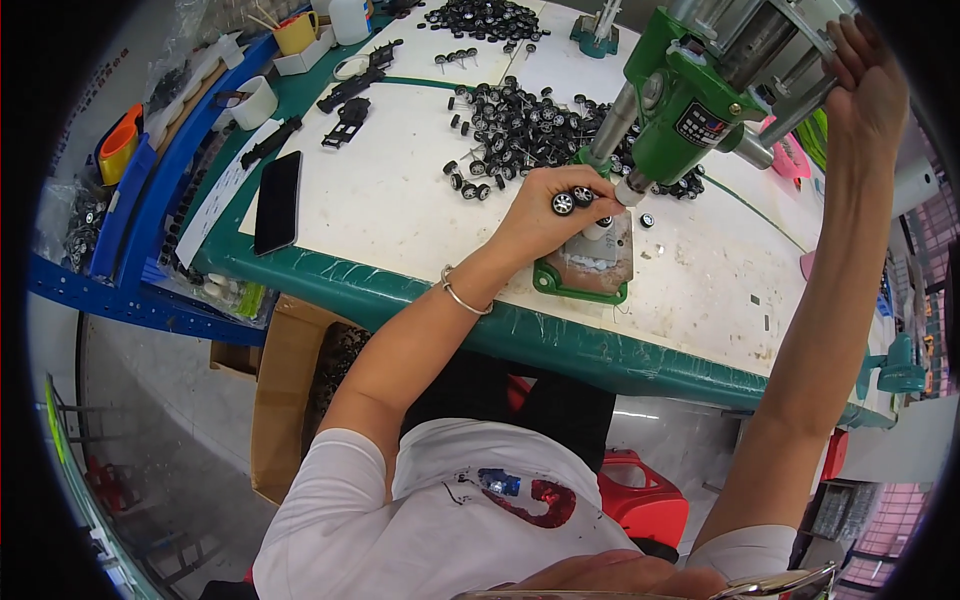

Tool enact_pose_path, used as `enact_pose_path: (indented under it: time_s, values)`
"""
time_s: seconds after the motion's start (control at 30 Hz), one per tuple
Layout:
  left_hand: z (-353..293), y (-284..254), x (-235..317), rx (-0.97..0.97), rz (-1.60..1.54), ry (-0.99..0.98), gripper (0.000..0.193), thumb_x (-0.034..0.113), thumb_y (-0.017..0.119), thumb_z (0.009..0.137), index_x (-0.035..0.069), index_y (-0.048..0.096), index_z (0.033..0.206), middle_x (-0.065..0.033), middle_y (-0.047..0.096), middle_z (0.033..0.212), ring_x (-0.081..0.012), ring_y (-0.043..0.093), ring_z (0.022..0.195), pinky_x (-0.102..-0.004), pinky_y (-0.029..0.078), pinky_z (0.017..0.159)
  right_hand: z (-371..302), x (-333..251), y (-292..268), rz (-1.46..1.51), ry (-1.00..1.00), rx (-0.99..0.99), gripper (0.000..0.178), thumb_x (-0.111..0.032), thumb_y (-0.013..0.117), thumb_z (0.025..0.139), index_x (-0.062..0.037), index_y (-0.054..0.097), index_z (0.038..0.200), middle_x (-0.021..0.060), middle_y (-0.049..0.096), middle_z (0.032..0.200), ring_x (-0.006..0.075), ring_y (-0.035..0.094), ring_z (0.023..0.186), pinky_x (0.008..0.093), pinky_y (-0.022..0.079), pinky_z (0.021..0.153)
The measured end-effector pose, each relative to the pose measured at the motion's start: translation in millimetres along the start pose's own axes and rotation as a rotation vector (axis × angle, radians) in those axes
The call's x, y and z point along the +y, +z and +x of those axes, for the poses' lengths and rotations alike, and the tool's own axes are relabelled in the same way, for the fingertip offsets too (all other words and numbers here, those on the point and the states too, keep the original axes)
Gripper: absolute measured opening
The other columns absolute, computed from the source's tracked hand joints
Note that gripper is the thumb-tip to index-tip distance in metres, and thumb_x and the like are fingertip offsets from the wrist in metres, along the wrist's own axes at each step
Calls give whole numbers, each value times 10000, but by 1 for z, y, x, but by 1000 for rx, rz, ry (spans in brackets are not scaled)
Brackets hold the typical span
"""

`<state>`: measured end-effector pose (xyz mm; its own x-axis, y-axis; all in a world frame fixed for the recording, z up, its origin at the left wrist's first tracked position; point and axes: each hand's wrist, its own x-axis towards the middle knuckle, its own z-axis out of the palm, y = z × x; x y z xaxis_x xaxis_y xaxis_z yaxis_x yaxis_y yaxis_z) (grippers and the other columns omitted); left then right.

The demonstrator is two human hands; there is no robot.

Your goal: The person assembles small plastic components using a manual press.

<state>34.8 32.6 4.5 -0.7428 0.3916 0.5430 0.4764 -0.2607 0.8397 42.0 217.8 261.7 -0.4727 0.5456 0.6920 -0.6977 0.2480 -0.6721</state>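
Note:
A green hand press (pixel 665 125) stands on the table in front of me, its ram tilted in this view and ending in a pale tip just above its base plate (pixel 600 275). Under that tip, my left hand (pixel 545 215) is closed around small black toy wheels (pixel 563 204) with silver hubs. One more wheel sits by the fingertips over a white holder (pixel 597 230); the fingers partly hide it. Raised at the upper right, my right hand (pixel 868 85) has its fingers curled round the press's metal lever (pixel 800 112).
Behind the press lies a big heap of toy wheels (pixel 520 130), some on axles, with a second pile (pixel 480 18) farther back. Left of my arm are a black phone (pixel 278 204) and black plastic chassis parts (pixel 346 122). A blue rack (pixel 130 235) borders the table's left end; a cardboard box (pixel 283 400) stands below.

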Motion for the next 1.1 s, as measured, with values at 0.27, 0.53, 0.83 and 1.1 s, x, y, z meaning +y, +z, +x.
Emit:
enact_pose_path:
  time_s: [0.27, 0.53, 0.83, 1.1]
  values:
    - [0, -1, 6, -33, 5, -42, 142, 104, 713, 751, 10, 686, 854, -34, 655, 790, -92, 588, 736, -237, 463, 691, -2, -7, -74, 552, -167, -1166, 254, -301, 514, 917, -63, 594, 879, 35, 566, 788, 146, 513, 688, 268, 392, 614]
    - [2, 1, 3, -30, 29, -41, 282, 113, 734, 727, 3, 663, 976, -28, 645, 798, -79, 574, 760, -233, 468, 719, -63, -26, -19, 344, -244, -200, 283, -133, 490, 819, -98, 301, 612, -5, 224, 566, 92, 177, 506, 261, 146, 467]
    - [0, -5, 26, 34, 65, -235, 235, 134, 721, 739, -17, 653, 906, -29, 639, 761, -69, 553, 685, -222, 457, 668, 3, 13, 19, 625, 757, -498, 303, -434, 590, 850, -136, 542, 872, -26, 456, 666, 106, 451, 573, 249, 402, 522]
    - [-66, -77, 64, 119, -243, -480, 235, 103, 684, 741, 12, 658, 956, 10, 517, 675, -60, 450, 582, -200, 344, 515, 14, 79, -24, 161, 438, -384, 243, -225, 519, 888, -84, 455, 700, -5, 385, 599, 98, 363, 520, 221, 318, 510]
